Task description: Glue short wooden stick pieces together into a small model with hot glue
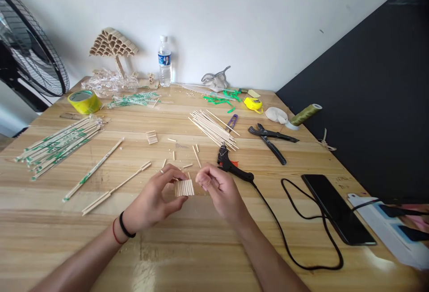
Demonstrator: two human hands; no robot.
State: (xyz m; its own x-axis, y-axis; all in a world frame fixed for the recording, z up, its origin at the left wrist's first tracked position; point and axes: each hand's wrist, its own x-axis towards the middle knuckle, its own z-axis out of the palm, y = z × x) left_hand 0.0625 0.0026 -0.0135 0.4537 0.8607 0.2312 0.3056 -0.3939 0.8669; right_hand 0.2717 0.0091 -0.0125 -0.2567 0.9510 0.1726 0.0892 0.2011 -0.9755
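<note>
Between its thumb and fingers, my left hand [156,193] grips a small panel of short wooden sticks [184,188] set side by side. My right hand [219,189] is just right of the panel, fingers curled into a pinch; whatever they hold, if anything, is too small to make out. Just beyond the hands, a black glue gun [229,164] rests on the table, its nozzle toward the pile of thin wooden sticks [212,129]. A second small stick panel [152,137] lies farther left, with several cut stick pieces [187,166] scattered about.
Wrapped chopstick packets [63,142] and a joined stick piece [117,187] lie left. Yellow tape [84,101], a stick-built tree shape [114,44] and a water bottle [164,61] stand behind. Cutting pliers [273,140], a black cable [278,238] and a phone [338,209] occupy the right.
</note>
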